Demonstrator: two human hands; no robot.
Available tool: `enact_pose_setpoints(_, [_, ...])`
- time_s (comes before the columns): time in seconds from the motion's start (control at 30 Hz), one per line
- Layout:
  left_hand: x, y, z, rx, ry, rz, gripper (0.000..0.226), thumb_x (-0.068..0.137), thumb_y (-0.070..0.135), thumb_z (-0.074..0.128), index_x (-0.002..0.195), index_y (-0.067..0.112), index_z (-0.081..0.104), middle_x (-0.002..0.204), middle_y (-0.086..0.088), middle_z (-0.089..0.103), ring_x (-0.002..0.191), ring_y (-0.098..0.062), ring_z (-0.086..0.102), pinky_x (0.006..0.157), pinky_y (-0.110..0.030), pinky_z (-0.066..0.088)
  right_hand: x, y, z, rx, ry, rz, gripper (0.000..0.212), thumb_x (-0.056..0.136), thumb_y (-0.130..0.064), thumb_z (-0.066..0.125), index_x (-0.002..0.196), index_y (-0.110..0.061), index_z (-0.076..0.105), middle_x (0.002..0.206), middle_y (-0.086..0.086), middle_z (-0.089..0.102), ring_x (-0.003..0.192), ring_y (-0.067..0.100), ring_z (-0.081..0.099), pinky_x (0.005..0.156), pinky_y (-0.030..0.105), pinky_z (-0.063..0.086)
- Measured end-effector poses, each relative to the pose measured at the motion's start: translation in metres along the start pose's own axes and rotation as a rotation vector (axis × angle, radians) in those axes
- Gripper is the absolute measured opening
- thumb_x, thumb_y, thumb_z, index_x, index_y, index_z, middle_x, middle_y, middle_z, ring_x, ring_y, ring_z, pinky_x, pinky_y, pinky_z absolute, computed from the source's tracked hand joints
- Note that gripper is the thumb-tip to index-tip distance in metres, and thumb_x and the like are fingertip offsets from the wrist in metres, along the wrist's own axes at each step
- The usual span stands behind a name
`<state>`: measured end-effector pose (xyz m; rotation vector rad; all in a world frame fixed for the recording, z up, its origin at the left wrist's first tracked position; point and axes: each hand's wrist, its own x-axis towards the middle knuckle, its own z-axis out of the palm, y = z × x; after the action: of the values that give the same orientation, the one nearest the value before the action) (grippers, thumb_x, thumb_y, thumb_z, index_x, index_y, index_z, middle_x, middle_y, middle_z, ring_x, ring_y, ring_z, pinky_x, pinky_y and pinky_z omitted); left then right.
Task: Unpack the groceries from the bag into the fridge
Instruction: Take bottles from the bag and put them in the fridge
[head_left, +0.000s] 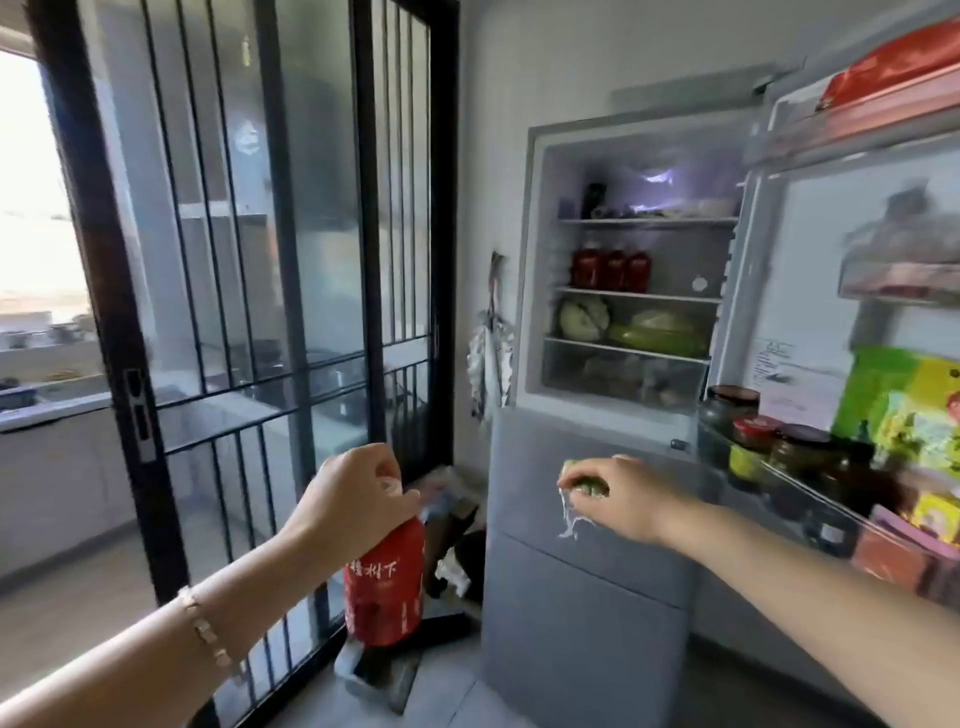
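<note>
My left hand (356, 491) grips the top of a red bottle (384, 582) with white lettering, which hangs upright below it. My right hand (623, 491) pinches a small green item (589, 487) wrapped in clear plastic, with a strip of film dangling under it. Both hands are raised in front of the grey fridge (582, 545), whose upper compartment stands open. Inside it, three red bottles (610, 270) stand on the second shelf and green vegetables (631, 325) lie on the third. The grocery bag is not clearly visible.
The open fridge door (810, 322) at the right carries jars (769, 447) and colourful packets (904, 410) in its racks. A black-framed glass sliding door (249, 260) stands at the left. Dark objects (457, 551) lie on the floor between it and the fridge.
</note>
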<state>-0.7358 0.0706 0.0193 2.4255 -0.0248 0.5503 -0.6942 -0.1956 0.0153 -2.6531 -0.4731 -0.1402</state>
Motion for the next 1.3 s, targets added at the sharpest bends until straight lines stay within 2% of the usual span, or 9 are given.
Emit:
enact_pose_setpoints(0.13, [0.102, 0.018, 0.053, -0.069, -0.071, 0.1, 0.018, 0.074, 0.022, 0.07, 0.064, 0.02, 0.055, 0.067, 0.004, 0.061, 0.061, -0.011, 0.057, 0.048, -0.021, 0.042, 0.075, 0.051, -0.036, -0.061, 0.101, 0.139, 0.027, 0.091, -0.026, 0.05, 0.115, -0.025, 0.063, 0.119, -0.004, 0.062, 0.11, 0.013, 0.054, 0.081, 0.018, 0.036])
enact_pose_setpoints(0.27, [0.215, 0.04, 0.091, -0.112, -0.148, 0.205, 0.015, 0.074, 0.022, 0.067, 0.067, 0.021, 0.054, 0.07, 0.004, 0.06, 0.063, -0.01, 0.056, 0.048, -0.019, 0.04, 0.153, 0.088, -0.074, -0.079, 0.205, 0.239, 0.027, 0.09, -0.027, 0.049, 0.113, -0.027, 0.064, 0.119, -0.002, 0.061, 0.104, 0.018, 0.06, 0.087, 0.026, 0.046])
enact_pose_setpoints(0.43, [0.339, 0.082, 0.139, -0.147, -0.148, 0.325, 0.011, 0.075, 0.027, 0.067, 0.073, 0.02, 0.059, 0.074, 0.005, 0.061, 0.068, -0.009, 0.056, 0.052, -0.021, 0.044, 0.234, 0.137, -0.124, -0.086, 0.304, 0.329, 0.026, 0.09, -0.026, 0.05, 0.112, -0.026, 0.064, 0.113, -0.003, 0.063, 0.093, 0.018, 0.063, 0.08, 0.029, 0.05])
enact_pose_setpoints(0.57, [0.422, 0.119, 0.18, -0.2, -0.156, 0.399, 0.013, 0.077, 0.026, 0.068, 0.073, 0.018, 0.058, 0.073, 0.003, 0.061, 0.069, -0.013, 0.058, 0.055, -0.025, 0.047, 0.289, 0.179, -0.159, -0.134, 0.362, 0.326, 0.025, 0.09, -0.025, 0.052, 0.112, -0.024, 0.064, 0.117, -0.004, 0.063, 0.095, 0.011, 0.058, 0.077, 0.021, 0.044])
enact_pose_setpoints(0.67, [0.474, 0.146, 0.214, -0.239, -0.111, 0.409, 0.012, 0.077, 0.023, 0.068, 0.076, 0.014, 0.06, 0.074, -0.001, 0.063, 0.072, -0.019, 0.06, 0.061, -0.03, 0.051, 0.331, 0.215, -0.183, -0.174, 0.393, 0.332, 0.023, 0.089, -0.027, 0.052, 0.108, -0.029, 0.064, 0.117, -0.004, 0.062, 0.098, 0.013, 0.059, 0.087, 0.028, 0.048])
enact_pose_setpoints(0.77, [0.524, 0.174, 0.247, -0.289, -0.097, 0.407, 0.014, 0.079, 0.022, 0.068, 0.073, 0.017, 0.056, 0.075, 0.001, 0.061, 0.069, -0.013, 0.058, 0.052, -0.024, 0.046, 0.374, 0.251, -0.206, -0.215, 0.421, 0.319, 0.017, 0.086, -0.031, 0.053, 0.099, -0.038, 0.062, 0.114, -0.001, 0.061, 0.091, 0.013, 0.06, 0.086, 0.03, 0.048])
enact_pose_setpoints(1.0, [0.65, 0.244, 0.305, -0.337, 0.012, 0.408, 0.019, 0.077, 0.023, 0.07, 0.069, 0.015, 0.056, 0.067, 0.005, 0.057, 0.061, -0.011, 0.054, 0.048, -0.021, 0.038, 0.461, 0.311, -0.267, -0.258, 0.518, 0.263, 0.024, 0.087, -0.024, 0.058, 0.11, -0.025, 0.066, 0.121, 0.0, 0.061, 0.109, 0.019, 0.056, 0.092, 0.028, 0.043])
enact_pose_setpoints(1.2, [0.743, 0.283, 0.356, -0.399, 0.074, 0.415, 0.019, 0.079, 0.028, 0.07, 0.072, 0.015, 0.057, 0.071, 0.002, 0.059, 0.059, -0.01, 0.052, 0.047, -0.023, 0.036, 0.51, 0.356, -0.282, -0.306, 0.521, 0.24, 0.021, 0.086, -0.029, 0.058, 0.105, -0.031, 0.067, 0.1, -0.008, 0.059, 0.103, 0.012, 0.055, 0.083, 0.022, 0.039])
enact_pose_setpoints(1.3, [0.778, 0.295, 0.384, -0.434, 0.025, 0.376, 0.02, 0.081, 0.031, 0.068, 0.077, 0.014, 0.057, 0.08, -0.005, 0.064, 0.061, -0.013, 0.054, 0.051, -0.025, 0.04, 0.525, 0.372, -0.285, -0.333, 0.514, 0.259, 0.023, 0.088, -0.029, 0.055, 0.108, -0.034, 0.065, 0.09, -0.01, 0.05, 0.096, 0.006, 0.041, 0.084, 0.022, 0.037])
